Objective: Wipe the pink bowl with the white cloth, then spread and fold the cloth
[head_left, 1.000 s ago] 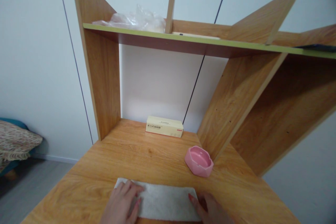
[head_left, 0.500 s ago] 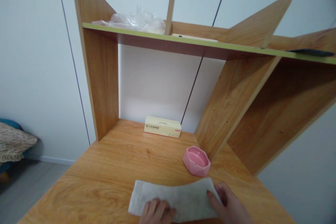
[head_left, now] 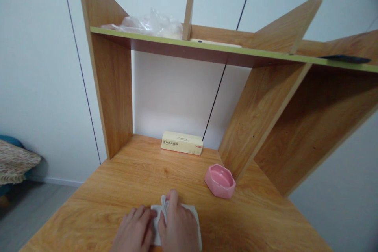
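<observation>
A whitish cloth (head_left: 191, 214) lies on the wooden desktop at the near edge of the view, folded over with its right part brought across to the left. My right hand (head_left: 180, 226) is on top of it, thumb and forefinger pinching a raised fold. At the cloth's left edge, my left hand (head_left: 132, 228) has its curled fingers together, fingertips pressing on the cloth. Its thumb is mostly hidden. Beyond my hands, to the right, sits a pink angular ashtray-like dish (head_left: 220, 181).
A cream box (head_left: 181, 143) with printed characters stands at the back of the desktop (head_left: 141, 173). Overhead runs a shelf (head_left: 206, 51) bearing a clear plastic bag (head_left: 150, 25) and a dark flat object (head_left: 345, 58). Upright wooden panels (head_left: 113, 94) flank the back area.
My right hand has moved left, carrying the cloth's right end over, so the cloth covers less width. My left hand has shifted left to the cloth's edge.
</observation>
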Available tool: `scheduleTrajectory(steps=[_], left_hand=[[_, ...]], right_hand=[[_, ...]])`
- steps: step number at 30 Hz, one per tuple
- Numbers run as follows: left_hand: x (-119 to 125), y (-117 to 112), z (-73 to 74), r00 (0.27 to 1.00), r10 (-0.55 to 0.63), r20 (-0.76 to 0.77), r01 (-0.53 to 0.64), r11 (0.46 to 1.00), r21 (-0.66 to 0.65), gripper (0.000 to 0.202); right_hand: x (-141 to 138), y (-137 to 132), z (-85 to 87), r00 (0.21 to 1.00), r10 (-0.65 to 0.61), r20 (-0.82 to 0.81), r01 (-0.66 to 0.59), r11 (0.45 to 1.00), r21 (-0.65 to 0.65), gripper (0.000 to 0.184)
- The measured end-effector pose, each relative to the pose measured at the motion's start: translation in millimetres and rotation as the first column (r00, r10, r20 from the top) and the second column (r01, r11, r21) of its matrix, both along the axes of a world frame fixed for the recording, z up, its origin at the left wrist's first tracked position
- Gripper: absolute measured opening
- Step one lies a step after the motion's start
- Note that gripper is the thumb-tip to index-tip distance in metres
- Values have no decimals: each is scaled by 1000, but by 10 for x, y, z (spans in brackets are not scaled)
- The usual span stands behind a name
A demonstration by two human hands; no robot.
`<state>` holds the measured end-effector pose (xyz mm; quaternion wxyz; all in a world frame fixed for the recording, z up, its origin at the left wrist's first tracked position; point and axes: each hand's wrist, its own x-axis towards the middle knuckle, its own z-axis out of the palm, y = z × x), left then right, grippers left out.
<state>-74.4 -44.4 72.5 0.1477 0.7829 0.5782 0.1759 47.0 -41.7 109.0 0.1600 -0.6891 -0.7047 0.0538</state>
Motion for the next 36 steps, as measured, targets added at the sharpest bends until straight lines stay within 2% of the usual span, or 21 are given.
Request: scheduleTrajectory(steps=[4, 6, 9, 12, 14, 16, 18, 22, 26, 29, 32, 36], left_hand=[[-124, 90, 62, 993, 94, -67, -100, 991, -94, 31], [-133, 116, 114, 991, 107, -82, -116, 987, -111, 31], [-115, 123, 260, 994, 93, -59, -102, 982, -160, 31], [-72, 122, 401, 994, 102, -48, -111, 960, -256, 37], [-35, 138, 430, 995, 90, -40, -98, 945, -312, 47], [5, 169, 397, 998, 44, -37, -54, 936, -347, 52], [48, 207, 331, 999, -18, -30, 6, 933, -361, 55], [137, 259, 257, 996, -84, 36, 91, 934, -345, 60], [203, 259, 360, 987, -119, 108, 147, 936, -319, 51], [228, 277, 487, 989, -126, 77, 142, 955, -260, 41], [257, 345, 606, 991, -128, 26, 131, 974, -185, 28], [315, 477, 689, 994, -110, 13, 111, 987, -117, 18]], right_hand=[[-128, -67, -162, 994, 109, -16, -109, 992, -60, 44], [-11, -75, -149, 986, 154, -63, -158, 985, -72, 45], [352, -3, -16, 972, 171, -159, -183, 981, -62, 37], [756, 124, 94, 993, 39, -107, -54, 989, -136, 21], [946, 186, 85, 999, -29, -28, 23, 980, -196, 22], [1045, 212, 10, 999, -42, -35, 31, 962, -273, 28], [1068, 209, -100, 990, -20, -138, -30, 936, -351, 33], [1068, 199, -292, 931, -25, -364, -126, 914, -386, 27], [1293, 256, -328, 886, -79, -457, -101, 929, -356, 16], [1650, 311, -286, 916, -105, -386, -34, 941, -337, 16], [2045, 340, -266, 942, -201, -270, 136, 961, -241, 17], [2406, 346, -319, 948, -281, -150, 251, 949, -192, 17]])
